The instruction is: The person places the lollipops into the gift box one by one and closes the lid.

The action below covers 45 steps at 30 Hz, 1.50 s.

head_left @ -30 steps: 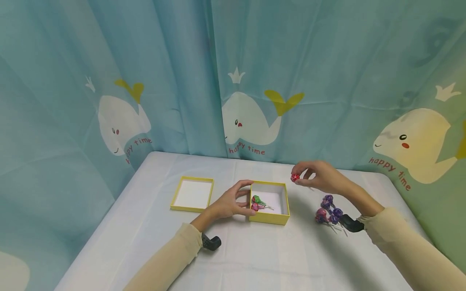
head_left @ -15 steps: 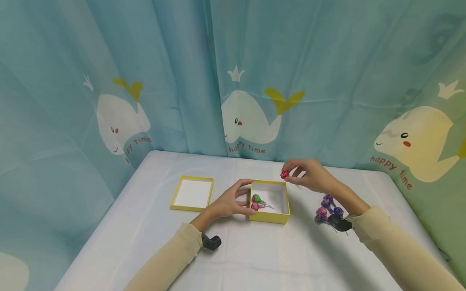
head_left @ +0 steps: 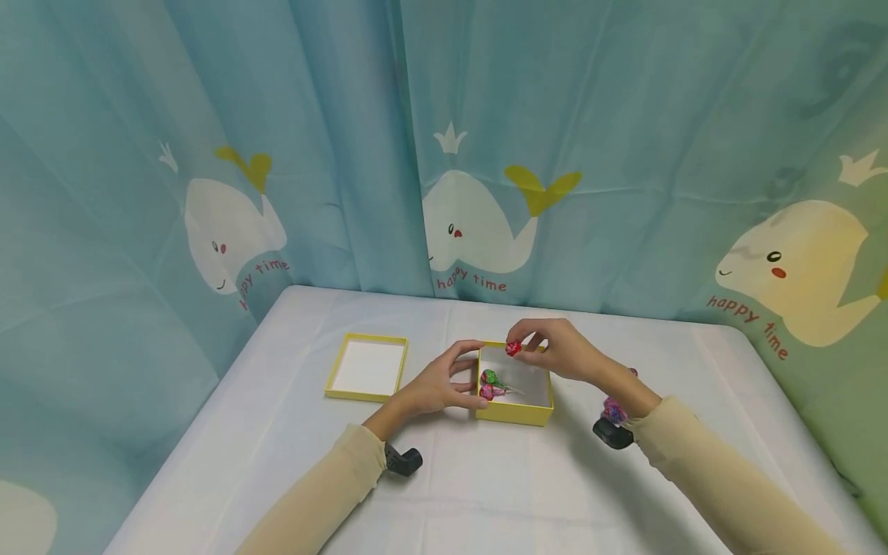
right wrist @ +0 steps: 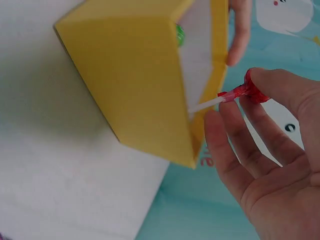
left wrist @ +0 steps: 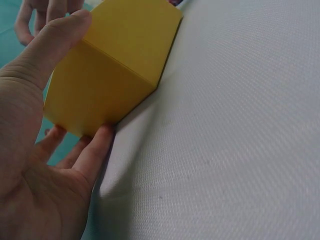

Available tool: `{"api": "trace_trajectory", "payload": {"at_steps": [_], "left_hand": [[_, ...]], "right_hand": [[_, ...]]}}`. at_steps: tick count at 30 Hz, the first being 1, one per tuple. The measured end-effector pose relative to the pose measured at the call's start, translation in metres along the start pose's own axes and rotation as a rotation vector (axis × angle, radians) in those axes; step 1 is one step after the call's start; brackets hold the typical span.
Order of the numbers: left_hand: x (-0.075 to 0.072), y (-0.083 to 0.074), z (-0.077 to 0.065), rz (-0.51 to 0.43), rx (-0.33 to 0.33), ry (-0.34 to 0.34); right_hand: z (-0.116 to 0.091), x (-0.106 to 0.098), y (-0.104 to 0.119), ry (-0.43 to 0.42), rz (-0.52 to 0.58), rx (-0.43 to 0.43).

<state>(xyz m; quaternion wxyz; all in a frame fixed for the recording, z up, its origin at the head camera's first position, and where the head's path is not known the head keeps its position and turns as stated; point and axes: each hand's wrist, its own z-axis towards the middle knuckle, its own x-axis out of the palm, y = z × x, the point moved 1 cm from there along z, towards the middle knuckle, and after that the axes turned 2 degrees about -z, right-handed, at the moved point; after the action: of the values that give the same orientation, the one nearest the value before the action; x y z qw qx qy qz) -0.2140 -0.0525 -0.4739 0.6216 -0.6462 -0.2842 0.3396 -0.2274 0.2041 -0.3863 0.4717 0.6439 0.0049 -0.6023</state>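
Observation:
My left hand grips the left side of an open yellow box, thumb toward its front corner and fingers toward the back. My right hand pinches a red-wrapped lollipop by its head, above the back part of the box. In the right wrist view its white stick points over the rim into the box. Inside, at the left, lie a green lollipop and a pink one, their sticks pointing right.
Left of the box lies its yellow-rimmed lid, white inside facing up. A group of purple and pink lollipops rests on the white-covered table, mostly hidden behind the right forearm. A blue whale-print curtain hangs behind.
My right hand has moved left and slightly down with the red lollipop, from right of the box to above it. The left hand and box have stayed put.

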Motion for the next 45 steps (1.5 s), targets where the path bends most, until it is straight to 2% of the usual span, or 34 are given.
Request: {"api": "trace_trajectory", "payload": {"at_steps": [15, 30, 45], "left_hand": [[0.0, -0.001, -0.001, -0.023, -0.01, 0.001], [0.0, -0.001, -0.001, -0.03, -0.008, -0.002], [0.0, -0.002, -0.001, -0.008, -0.013, -0.006]], "right_hand": [[0.005, 0.035, -0.002, 0.081, -0.034, -0.065], [0.008, 0.049, 0.001, 0.0, -0.174, 0.018], [0.011, 0.056, 0.004, -0.034, -0.214, 0.081]]}}
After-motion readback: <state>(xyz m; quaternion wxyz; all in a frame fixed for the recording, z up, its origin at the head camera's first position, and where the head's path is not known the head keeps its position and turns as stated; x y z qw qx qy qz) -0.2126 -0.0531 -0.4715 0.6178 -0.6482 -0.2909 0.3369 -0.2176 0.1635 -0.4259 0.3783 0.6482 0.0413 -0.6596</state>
